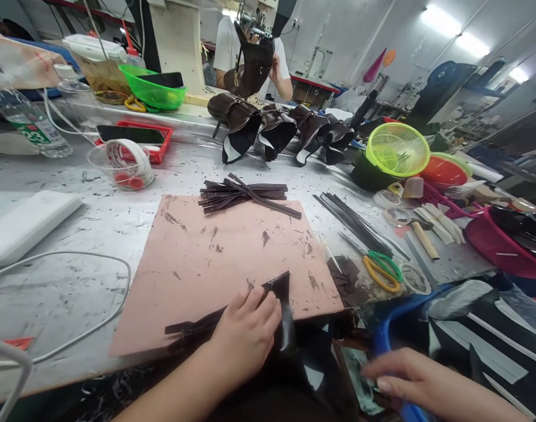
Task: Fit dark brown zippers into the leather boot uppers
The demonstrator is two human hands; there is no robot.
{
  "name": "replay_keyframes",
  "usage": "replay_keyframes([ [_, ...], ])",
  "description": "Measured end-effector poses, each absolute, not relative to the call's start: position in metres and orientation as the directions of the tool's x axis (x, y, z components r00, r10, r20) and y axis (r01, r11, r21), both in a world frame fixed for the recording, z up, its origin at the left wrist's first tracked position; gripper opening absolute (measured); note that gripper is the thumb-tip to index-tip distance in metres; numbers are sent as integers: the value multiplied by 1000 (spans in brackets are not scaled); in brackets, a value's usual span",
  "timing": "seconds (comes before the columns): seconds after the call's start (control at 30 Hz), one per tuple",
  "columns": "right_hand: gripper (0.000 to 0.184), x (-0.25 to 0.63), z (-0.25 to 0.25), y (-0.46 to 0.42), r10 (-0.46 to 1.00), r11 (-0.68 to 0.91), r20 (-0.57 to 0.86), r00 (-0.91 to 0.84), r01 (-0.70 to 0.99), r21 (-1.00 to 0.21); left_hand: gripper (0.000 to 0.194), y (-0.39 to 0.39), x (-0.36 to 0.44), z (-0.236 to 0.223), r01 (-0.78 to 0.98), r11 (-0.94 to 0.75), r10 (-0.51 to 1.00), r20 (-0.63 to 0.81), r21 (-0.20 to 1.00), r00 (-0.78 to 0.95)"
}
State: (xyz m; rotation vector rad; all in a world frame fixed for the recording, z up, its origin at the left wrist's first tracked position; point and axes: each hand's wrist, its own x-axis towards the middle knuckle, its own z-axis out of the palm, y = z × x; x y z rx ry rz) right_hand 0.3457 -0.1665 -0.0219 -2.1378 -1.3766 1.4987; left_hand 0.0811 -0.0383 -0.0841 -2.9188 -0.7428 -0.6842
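My left hand (250, 325) is closed over a glossy dark leather piece (286, 313) at the front edge of the pink board (197, 258). A dark zipper strip (186, 329) runs out to the left from beneath that hand. My right hand (408, 375), slightly blurred, hovers beside the blue basin (384, 331) with fingers stretched out and nothing visible in them. Dark leather pieces with white parts (482, 346) fill the basin. A bundle of dark zipper strips (241, 196) lies across the board's far edge.
Green and orange scissors (384, 269), a hammer (423, 240) and more dark strips (355, 223) lie right of the board. Dark boot uppers (239, 120) line the back. Behind them a person (224, 55) works at a sewing machine. A white cable (127, 281) loops at left.
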Motion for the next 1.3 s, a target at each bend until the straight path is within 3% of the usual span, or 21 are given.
replay_keyframes([
  [0.07,36,333,-22,-148,802,-501,-596,20,565,-656,30,-38,82,-84,466,-883,439,434,48,787],
  [0.13,35,317,-28,-122,925,-308,-379,28,641,-703,30,-36,81,-84,464,-884,442,421,56,792],
  [0.23,32,292,-49,-85,998,-57,1,69,831,-553,31,-34,80,-84,459,-885,445,416,72,793],
  [0.33,32,275,-69,-66,985,23,166,47,917,-399,32,-33,79,-86,457,-886,445,426,80,788],
  [0.53,26,269,-74,-64,962,57,265,72,891,-450,33,-33,79,-88,459,-883,457,409,100,790],
  [0.63,27,269,-73,-64,947,84,316,59,904,-418,32,-32,80,-87,460,-882,460,407,106,789],
  [0.8,26,263,-76,-64,897,139,439,-53,976,-166,32,-32,80,-87,458,-882,460,400,107,792],
  [0.93,27,259,-72,-64,906,160,383,-181,983,87,31,-34,79,-87,454,-884,458,407,114,791],
  [1.03,30,267,-61,-65,918,148,350,-185,980,132,30,-33,80,-85,456,-882,462,416,119,783],
  [1.1,33,275,-53,-67,919,58,386,-78,996,62,29,-32,80,-84,465,-875,475,414,132,777],
  [1.17,31,279,-47,-73,931,-25,358,73,990,-136,27,-32,79,-82,473,-866,494,424,161,759],
  [1.23,26,276,-45,-82,985,-65,114,126,899,-434,23,-34,77,-80,457,-864,498,497,213,711],
  [1.3,23,265,-48,-91,985,-153,-162,56,714,-684,17,-38,73,-79,389,-876,478,631,286,611],
])
